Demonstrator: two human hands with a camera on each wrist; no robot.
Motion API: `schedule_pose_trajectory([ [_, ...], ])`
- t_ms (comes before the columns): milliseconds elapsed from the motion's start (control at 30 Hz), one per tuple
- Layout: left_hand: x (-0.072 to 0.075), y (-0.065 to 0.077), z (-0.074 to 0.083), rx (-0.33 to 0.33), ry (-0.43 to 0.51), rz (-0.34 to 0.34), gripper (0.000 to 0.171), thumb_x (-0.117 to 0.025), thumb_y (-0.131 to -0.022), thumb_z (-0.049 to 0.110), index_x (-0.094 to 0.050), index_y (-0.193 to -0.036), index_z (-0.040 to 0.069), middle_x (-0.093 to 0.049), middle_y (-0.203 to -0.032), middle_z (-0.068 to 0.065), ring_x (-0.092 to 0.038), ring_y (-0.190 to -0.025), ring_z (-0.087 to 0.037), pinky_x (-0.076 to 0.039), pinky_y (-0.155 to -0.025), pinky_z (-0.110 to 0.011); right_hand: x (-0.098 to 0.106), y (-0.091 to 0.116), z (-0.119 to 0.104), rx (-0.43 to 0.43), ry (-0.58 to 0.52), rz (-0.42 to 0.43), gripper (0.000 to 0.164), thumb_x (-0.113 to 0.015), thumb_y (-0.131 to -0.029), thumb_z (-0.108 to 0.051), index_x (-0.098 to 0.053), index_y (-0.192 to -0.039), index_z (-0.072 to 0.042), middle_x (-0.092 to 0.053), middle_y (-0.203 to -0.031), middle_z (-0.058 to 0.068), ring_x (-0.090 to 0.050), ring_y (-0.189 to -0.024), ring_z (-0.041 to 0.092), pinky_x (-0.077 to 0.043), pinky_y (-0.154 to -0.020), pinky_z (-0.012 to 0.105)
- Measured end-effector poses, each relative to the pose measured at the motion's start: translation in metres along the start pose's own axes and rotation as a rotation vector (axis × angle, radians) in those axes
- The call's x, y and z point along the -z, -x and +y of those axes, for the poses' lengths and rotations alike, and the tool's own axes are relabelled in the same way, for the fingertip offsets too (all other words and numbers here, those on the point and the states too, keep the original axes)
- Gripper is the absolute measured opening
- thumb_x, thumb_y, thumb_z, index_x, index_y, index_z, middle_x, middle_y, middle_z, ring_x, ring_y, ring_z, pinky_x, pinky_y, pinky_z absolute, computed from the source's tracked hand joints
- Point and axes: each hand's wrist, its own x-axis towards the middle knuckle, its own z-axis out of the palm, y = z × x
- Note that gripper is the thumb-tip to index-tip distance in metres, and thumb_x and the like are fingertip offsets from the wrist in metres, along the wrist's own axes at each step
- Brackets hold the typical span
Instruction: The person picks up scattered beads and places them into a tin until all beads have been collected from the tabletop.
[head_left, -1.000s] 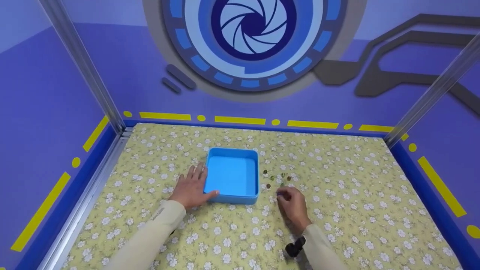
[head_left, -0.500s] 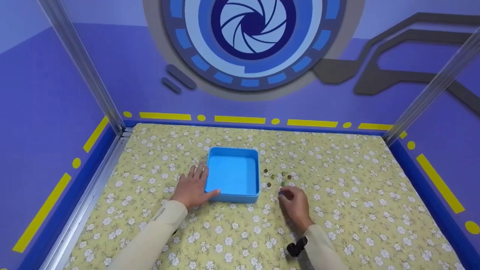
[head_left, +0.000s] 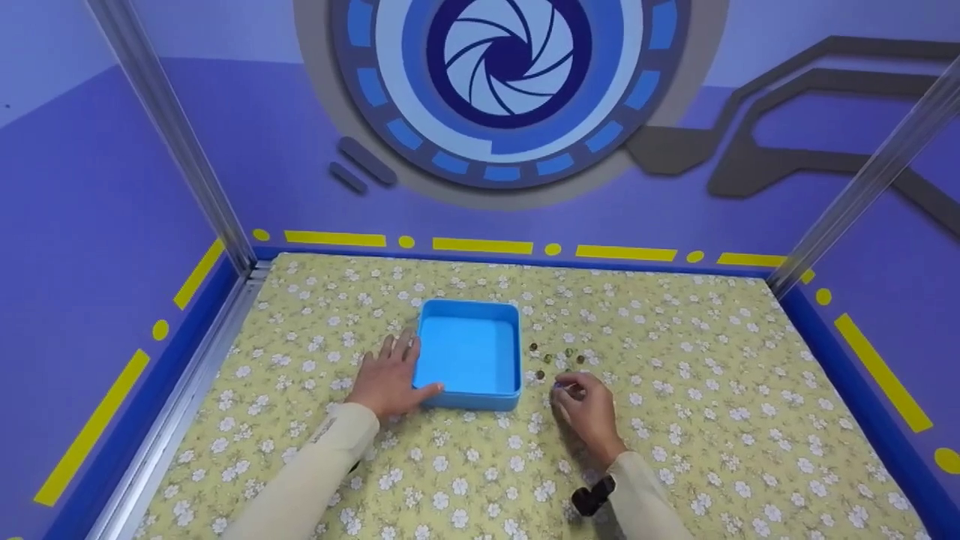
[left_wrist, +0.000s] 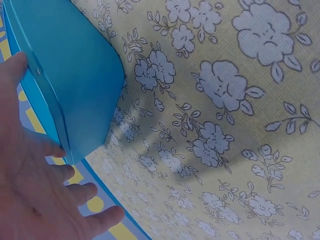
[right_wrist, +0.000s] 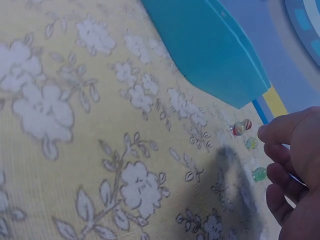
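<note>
A square blue box (head_left: 469, 352) with an open top stands on the flowered cloth. My left hand (head_left: 386, 381) lies against its left side with fingers extended, the thumb over the near rim; in the left wrist view the fingers (left_wrist: 80, 192) look relaxed. To the right of the box, my right hand (head_left: 589, 412) pinches a small bluish marble (head_left: 557, 385), mostly hidden by the fingertips. Several glass marbles (head_left: 547, 358) lie just beyond that hand. A green marble (right_wrist: 259, 174) shows close to the curled fingers in the right wrist view.
Yellow cloth with white flowers (head_left: 720, 390) covers the table. Blue-purple printed panels (head_left: 247, 150) enclose the back and sides, with metal posts (head_left: 180, 142) at the corners. A small black device (head_left: 592, 496) sits at the right wrist.
My right fingertips have shifted slightly left, and the green marble is now hidden behind them in the head view. My left hand stays against the box. The head view has moved slightly.
</note>
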Motion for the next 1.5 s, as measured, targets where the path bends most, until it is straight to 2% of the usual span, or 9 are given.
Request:
schedule_pose_trajectory([
  [233, 0.001, -0.001, 0.002, 0.019, -0.021, -0.027, 0.097, -0.049, -0.085, 0.073, -0.025, -0.154, 0.009, -0.017, -0.163, -0.011, -0.022, -0.147, -0.04, -0.028, -0.111, -0.064, 0.006, 0.001, -0.012, -0.009, -0.06, -0.008, 0.02, -0.066, -0.092, -0.01, -0.071, -0.111, -0.011, -0.067, -0.104, 0.003, -0.056, -0.09, 0.017, -0.05, -0.071, 0.027],
  [500, 0.002, -0.002, 0.002, 0.035, -0.002, -0.053, 0.096, -0.051, -0.086, 0.071, -0.023, -0.155, 0.011, -0.014, -0.164, -0.01, -0.02, -0.148, -0.038, -0.027, -0.111, -0.064, 0.006, -0.001, -0.03, 0.045, -0.1, 0.041, 0.018, -0.068, -0.09, -0.011, -0.072, -0.105, -0.019, -0.068, -0.1, 0.0, -0.058, -0.091, 0.016, -0.049, -0.075, 0.026],
  [667, 0.001, -0.001, 0.0, 0.035, -0.001, -0.055, 0.096, -0.051, -0.086, 0.071, -0.023, -0.155, 0.009, -0.014, -0.163, -0.011, -0.021, -0.148, -0.039, -0.027, -0.111, -0.065, -0.001, -0.004, -0.038, 0.097, -0.099, 0.064, 0.016, -0.069, -0.088, -0.008, -0.074, -0.1, -0.017, -0.07, -0.097, 0.001, -0.059, -0.088, 0.016, -0.049, -0.071, 0.025],
  [867, 0.003, -0.001, 0.002, 0.039, -0.001, -0.059, 0.097, -0.05, -0.086, 0.071, -0.022, -0.155, 0.01, -0.013, -0.164, -0.01, -0.018, -0.149, -0.038, -0.025, -0.113, -0.064, -0.002, -0.006, -0.047, 0.077, -0.132, 0.046, 0.016, -0.068, -0.089, -0.01, -0.074, -0.101, -0.019, -0.07, -0.096, -0.001, -0.059, -0.087, 0.014, -0.05, -0.072, 0.025],
  [1067, 0.006, -0.004, 0.003, 0.028, -0.021, -0.064, 0.097, -0.05, -0.085, 0.072, -0.022, -0.155, 0.01, -0.012, -0.164, -0.009, -0.018, -0.149, -0.037, -0.025, -0.114, -0.063, -0.003, -0.007, -0.05, 0.098, -0.091, 0.061, 0.019, -0.07, -0.087, -0.008, -0.074, -0.103, -0.017, -0.071, -0.098, 0.001, -0.061, -0.09, 0.016, -0.05, -0.073, 0.025],
  [1300, 0.014, -0.004, 0.004, -0.008, -0.091, -0.073, 0.097, -0.05, -0.086, 0.072, -0.027, -0.153, 0.007, -0.022, -0.161, -0.014, -0.028, -0.145, -0.039, -0.024, -0.114, -0.062, -0.003, -0.006, -0.053, 0.115, -0.045, 0.051, 0.019, -0.072, -0.086, -0.009, -0.073, -0.105, -0.012, -0.071, -0.099, 0.0, -0.06, -0.091, 0.015, -0.051, -0.075, 0.029],
  [1433, 0.016, -0.002, 0.005, -0.018, -0.118, -0.079, 0.096, -0.048, -0.087, 0.072, -0.028, -0.153, 0.005, -0.026, -0.159, -0.015, -0.032, -0.143, -0.039, -0.026, -0.113, -0.062, -0.002, -0.006, -0.055, 0.111, -0.026, 0.047, 0.019, -0.072, -0.086, -0.01, -0.073, -0.105, -0.013, -0.071, -0.098, -0.001, -0.059, -0.09, 0.015, -0.051, -0.077, 0.034],
  [1500, 0.015, -0.002, 0.006, -0.023, -0.126, -0.078, 0.096, -0.047, -0.087, 0.073, -0.028, -0.153, 0.005, -0.027, -0.159, -0.016, -0.033, -0.142, -0.039, -0.026, -0.113, -0.062, -0.001, -0.005, -0.055, 0.108, -0.018, 0.049, 0.018, -0.072, -0.086, -0.01, -0.073, -0.104, -0.015, -0.07, -0.097, -0.001, -0.059, -0.09, 0.014, -0.05, -0.076, 0.033],
])
